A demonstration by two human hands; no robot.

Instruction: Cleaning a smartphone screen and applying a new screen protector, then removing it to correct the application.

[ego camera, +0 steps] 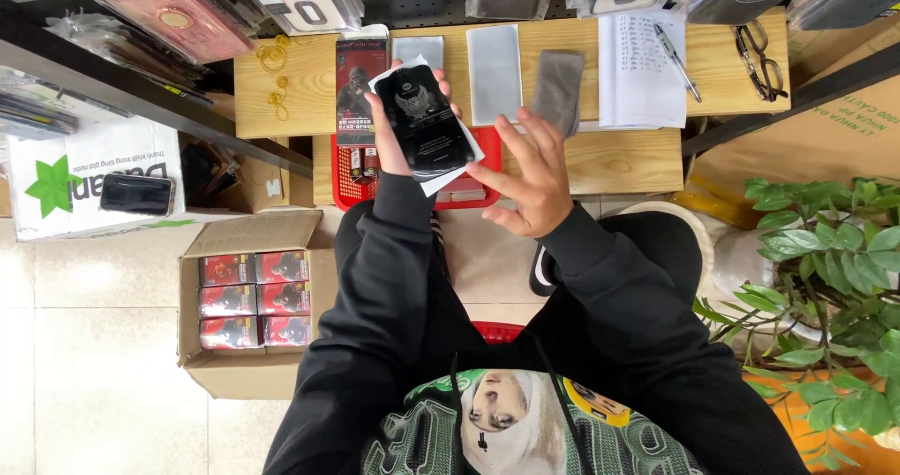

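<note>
While a dark glossy screen protector (424, 119) with a white backing sheet (448, 170) under it is held up above the lap, the left hand (398, 133) is wrapped around its left edge, thumb along the side and fingertips showing at the top. The right hand (530, 180) is spread flat, fingers apart, just beside the protector's lower right corner; contact with the sheet cannot be told.

The protector is held in front of a red basket (487, 147), which is mostly hidden by it and by both hands. Behind the basket a wooden surface (300, 90) is seen. On it, left to right: yellow rubber bands (275, 58), a dark printed package (360, 76) touching the protector's upper left corner, a small grey sheet (419, 48), a larger pale grey sheet (494, 72), a grey cloth (561, 86) just above the right hand's fingertips, a handwritten notepad (637, 67) with a pen (677, 60) on it, and black glasses (759, 58).

Phone cases in clear packaging (169, 6) are hung along the top edge. On the tiled floor to the left, an open cardboard box (253, 236) filled with red packages (255, 299) is set, well apart from the hands. A white carton (89, 170) with a black phone (137, 194) on it is placed further left. A green plant (825, 287) is seen at right.
</note>
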